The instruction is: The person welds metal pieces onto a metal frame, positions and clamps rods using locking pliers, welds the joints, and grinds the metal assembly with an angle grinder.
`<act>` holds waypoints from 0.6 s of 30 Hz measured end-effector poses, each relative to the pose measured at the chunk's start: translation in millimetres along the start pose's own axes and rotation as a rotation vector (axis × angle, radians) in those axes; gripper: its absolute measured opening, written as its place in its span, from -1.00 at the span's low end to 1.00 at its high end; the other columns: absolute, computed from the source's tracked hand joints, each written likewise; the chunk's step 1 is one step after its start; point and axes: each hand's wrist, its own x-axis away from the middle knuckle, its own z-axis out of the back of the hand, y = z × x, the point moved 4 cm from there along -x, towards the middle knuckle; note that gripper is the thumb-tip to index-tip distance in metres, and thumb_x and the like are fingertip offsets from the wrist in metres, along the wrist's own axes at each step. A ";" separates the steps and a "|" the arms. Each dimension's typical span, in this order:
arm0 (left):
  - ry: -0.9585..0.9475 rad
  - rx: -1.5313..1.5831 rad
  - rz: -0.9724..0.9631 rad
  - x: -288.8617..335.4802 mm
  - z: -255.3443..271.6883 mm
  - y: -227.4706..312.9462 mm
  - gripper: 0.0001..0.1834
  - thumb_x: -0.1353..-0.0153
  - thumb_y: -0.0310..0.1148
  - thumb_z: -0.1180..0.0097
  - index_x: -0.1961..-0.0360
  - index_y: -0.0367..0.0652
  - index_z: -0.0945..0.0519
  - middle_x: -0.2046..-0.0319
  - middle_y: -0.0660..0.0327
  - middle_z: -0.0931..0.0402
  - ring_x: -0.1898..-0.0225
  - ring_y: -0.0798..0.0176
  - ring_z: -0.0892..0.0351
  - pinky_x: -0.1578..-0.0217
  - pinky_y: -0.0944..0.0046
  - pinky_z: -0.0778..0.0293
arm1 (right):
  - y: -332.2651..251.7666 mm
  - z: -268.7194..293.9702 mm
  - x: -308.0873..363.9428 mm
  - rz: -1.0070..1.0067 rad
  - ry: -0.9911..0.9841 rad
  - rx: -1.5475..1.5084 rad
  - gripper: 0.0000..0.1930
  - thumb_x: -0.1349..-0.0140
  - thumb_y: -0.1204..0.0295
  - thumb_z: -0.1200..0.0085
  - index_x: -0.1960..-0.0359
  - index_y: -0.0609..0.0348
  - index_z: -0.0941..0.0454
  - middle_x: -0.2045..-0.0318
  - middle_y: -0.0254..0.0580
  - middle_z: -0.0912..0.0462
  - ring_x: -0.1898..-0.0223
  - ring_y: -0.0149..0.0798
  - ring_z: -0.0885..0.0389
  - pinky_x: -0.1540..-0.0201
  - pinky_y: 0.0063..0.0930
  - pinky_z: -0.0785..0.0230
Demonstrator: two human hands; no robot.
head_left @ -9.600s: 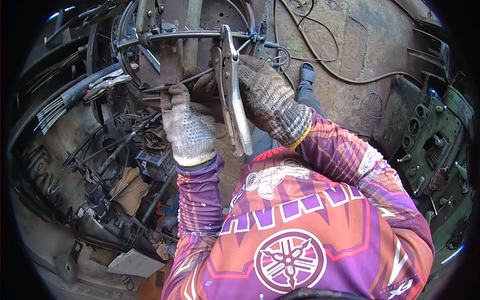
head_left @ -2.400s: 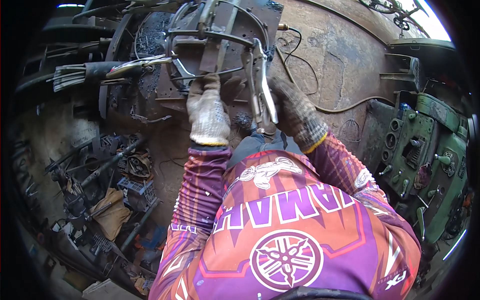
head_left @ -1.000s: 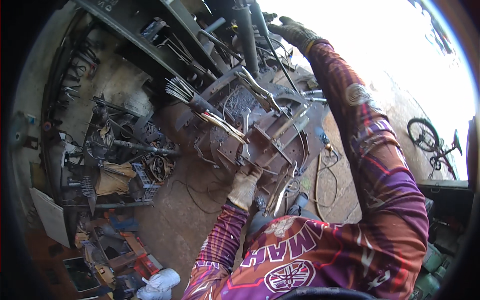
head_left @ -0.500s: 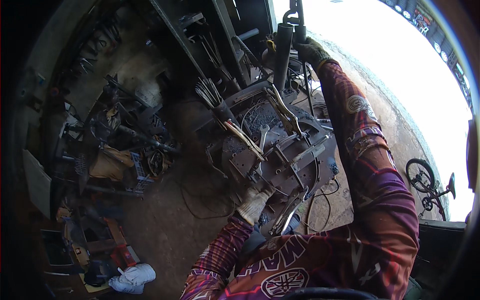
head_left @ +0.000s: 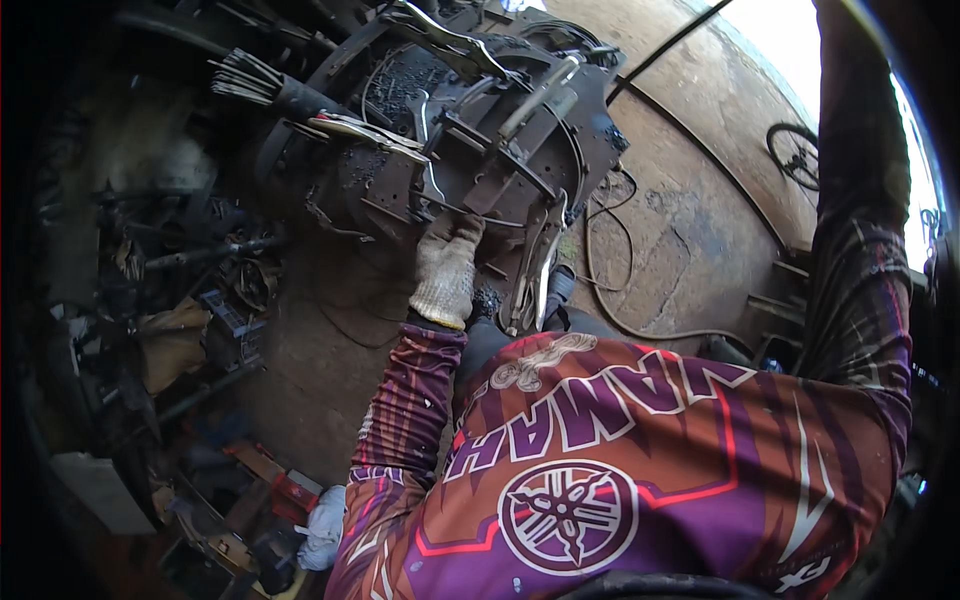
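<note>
Coarse knit, mixed metal
The glove (head_left: 447, 272) is rough, matt knitted cloth; the locking pliers (head_left: 547, 255) are glossy metal; the shirt (head_left: 660, 455) is smooth cloth; the worktable (head_left: 385, 180), dimly lit, appears gritty, matt metal.

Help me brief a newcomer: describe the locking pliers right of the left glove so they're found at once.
Find the dark metal worktable at the top, then its lower edge. Right of the gloved left hand are the silver locking pliers. Unlike the upper pliers, their handles point toward the wearer's legs.
</note>
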 end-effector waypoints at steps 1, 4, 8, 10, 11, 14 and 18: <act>0.027 -0.014 0.041 5.6 -7.3 9.3 -0.78 -0.38 -0.27 -0.18 0.04 -0.13 -0.65 0.27 0.34 -0.63 0.41 0.48 -0.39 0.36 0.42 -0.32 | -2.0 25.0 33.6 -0.042 0.037 -0.008 -0.74 -0.29 0.33 -0.17 0.12 0.23 -0.52 0.44 -0.32 -0.50 0.46 -0.35 -0.48 0.30 -0.40 -0.47; 0.027 -0.024 0.055 10.0 -10.8 8.9 -0.81 -0.38 -0.22 -0.19 0.11 -0.04 -0.68 0.47 0.47 -0.58 0.75 0.62 -0.15 0.74 0.50 -0.08 | -16.2 85.5 143.5 -0.166 0.170 -0.057 -0.76 -0.32 0.37 -0.13 0.08 0.24 -0.50 0.43 -0.32 -0.50 0.45 -0.36 -0.47 0.25 -0.39 -0.46; 0.034 -0.063 0.105 19.6 -14.3 10.2 -0.81 -0.36 -0.14 -0.21 0.16 0.02 -0.66 0.49 0.45 -0.58 0.78 0.58 -0.13 0.75 0.48 -0.06 | -28.1 140.1 298.5 -0.311 0.453 -0.141 -0.78 -0.36 0.44 -0.08 0.03 0.25 -0.47 0.42 -0.33 -0.50 0.43 -0.36 -0.46 0.17 -0.37 -0.44; 0.020 -0.081 0.123 14.1 -11.8 8.2 -0.80 -0.33 -0.11 -0.24 0.18 0.04 -0.63 0.53 0.46 -0.55 0.78 0.56 -0.14 0.77 0.47 -0.07 | -23.1 154.1 370.5 -0.374 0.569 -0.266 -0.79 -0.38 0.47 -0.05 0.00 0.25 -0.46 0.41 -0.33 -0.50 0.42 -0.36 -0.46 0.14 -0.36 -0.44; 0.007 -0.087 0.133 10.8 -11.4 6.4 -0.79 -0.32 -0.10 -0.26 0.19 0.05 -0.61 0.54 0.46 -0.53 0.79 0.55 -0.14 0.77 0.47 -0.08 | -12.1 167.4 412.0 -0.365 0.475 -0.344 -0.74 -0.34 0.44 -0.12 -0.01 0.24 -0.46 0.36 -0.35 -0.51 0.43 -0.39 -0.45 0.19 -0.39 -0.43; 0.123 -0.142 0.136 12.9 -5.0 4.0 -0.76 -0.29 -0.11 -0.29 0.15 0.04 -0.61 0.50 0.45 -0.55 0.79 0.55 -0.15 0.78 0.47 -0.10 | 19.5 148.4 504.1 -0.377 0.675 -0.194 -0.62 -0.31 0.28 -0.19 -0.07 0.18 -0.44 0.30 -0.34 -0.49 0.44 -0.41 -0.44 0.33 -0.42 -0.39; 0.051 -0.123 0.108 8.9 -3.8 6.3 -0.76 -0.30 -0.13 -0.29 0.13 0.02 -0.61 0.63 0.48 -0.39 0.75 0.55 -0.18 0.73 0.48 -0.19 | 27.7 135.7 595.4 -0.461 0.891 0.039 -0.56 -0.29 0.20 -0.24 -0.07 0.20 -0.45 0.27 -0.32 -0.51 0.40 -0.43 -0.48 0.33 -0.41 -0.43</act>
